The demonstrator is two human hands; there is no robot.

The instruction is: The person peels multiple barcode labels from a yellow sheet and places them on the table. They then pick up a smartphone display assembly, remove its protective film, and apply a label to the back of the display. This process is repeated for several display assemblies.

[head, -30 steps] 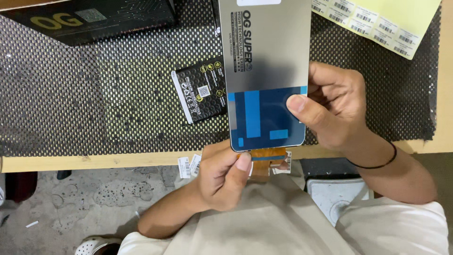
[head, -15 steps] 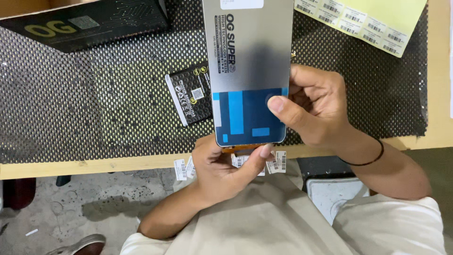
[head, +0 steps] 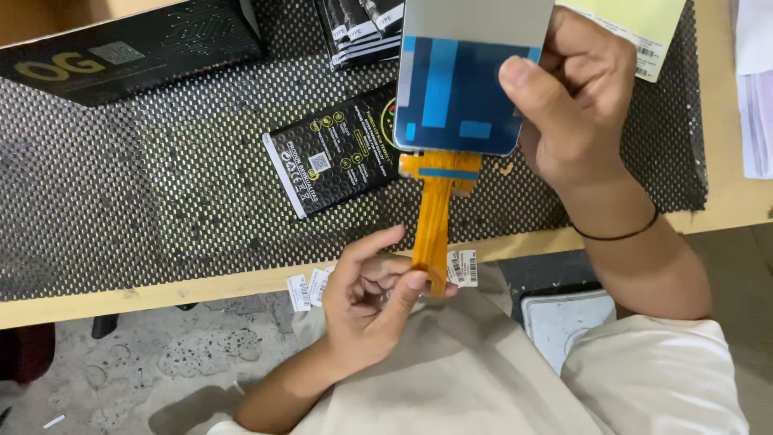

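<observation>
Phone display panel (head: 463,76) sits upper centre of frame, back side up with blue film patches, gripped along its right edge by right hand (head: 576,101), thumb on the blue area, fingers curled behind. Panel is higher in frame than a second ago, and orange flex cable (head: 435,217), which was bunched under the bottom edge, now hangs straight down from it. Left hand (head: 374,294), lower centre, pinches the cable's free tip between thumb and fingers. Judgement: cable has been pulled out full length, connector end now free to handle. Black mesh mat (head: 121,193) covers wooden table (head: 729,201). Black box (head: 121,56) upper left, stack of black packs (head: 358,28) top centre, phone battery (head: 334,157) on the mat left of the cable, yellow-green label sheet (head: 644,24) top right, small barcode stickers (head: 310,286) on the table edge. Nothing blocks the cable.
</observation>
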